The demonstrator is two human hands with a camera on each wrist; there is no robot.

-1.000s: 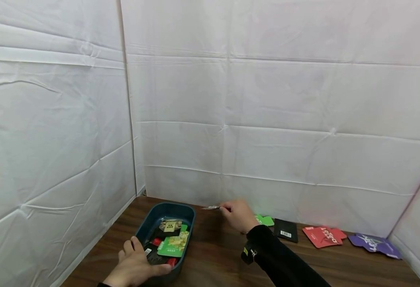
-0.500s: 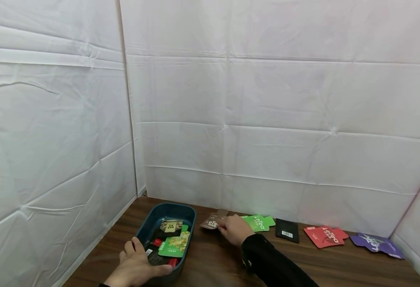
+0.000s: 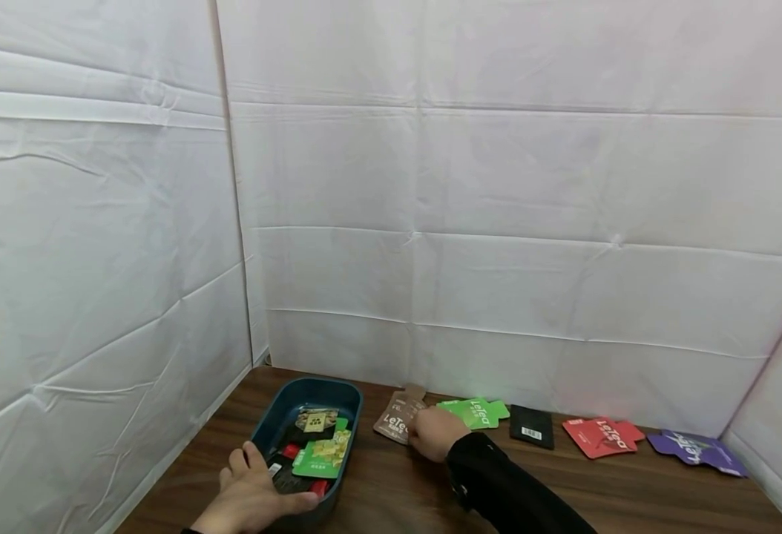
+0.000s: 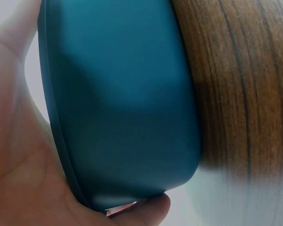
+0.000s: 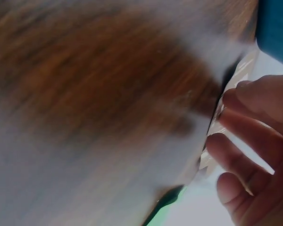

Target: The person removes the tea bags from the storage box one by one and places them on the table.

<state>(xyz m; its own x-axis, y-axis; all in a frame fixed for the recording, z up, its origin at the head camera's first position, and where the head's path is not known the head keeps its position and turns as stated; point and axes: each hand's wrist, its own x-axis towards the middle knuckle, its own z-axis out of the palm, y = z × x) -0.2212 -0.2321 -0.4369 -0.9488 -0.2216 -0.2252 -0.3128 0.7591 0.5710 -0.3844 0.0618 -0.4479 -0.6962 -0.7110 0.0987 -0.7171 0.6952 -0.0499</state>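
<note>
In the head view, my left hand (image 3: 247,489) grips the near left end of a teal plastic container (image 3: 346,387), its thumb across the near end. The left wrist view shows the palm along the container's rim and the wall between thumb and fingers. Inside lie tea sachets, among them a green sachet (image 3: 323,458) and a black sachet with a pale label (image 3: 317,422). My right hand (image 3: 439,432) pinches the right edge of a brown LeTea sachet (image 3: 394,420) lying on the table; from the right wrist, fingertips (image 5: 219,146) reach the sachet's edge.
Along the back of the wooden table (image 3: 391,497) are green sachets (image 3: 474,411), a black sachet (image 3: 531,426), red sachets (image 3: 601,436) and purple sachets (image 3: 697,450), in a row. White sheeting (image 3: 498,185) closes off the back and sides.
My right hand has come down and toward me, laying the brown sachet flat and turning it beside the green sachets. My left hand stays on the container.
</note>
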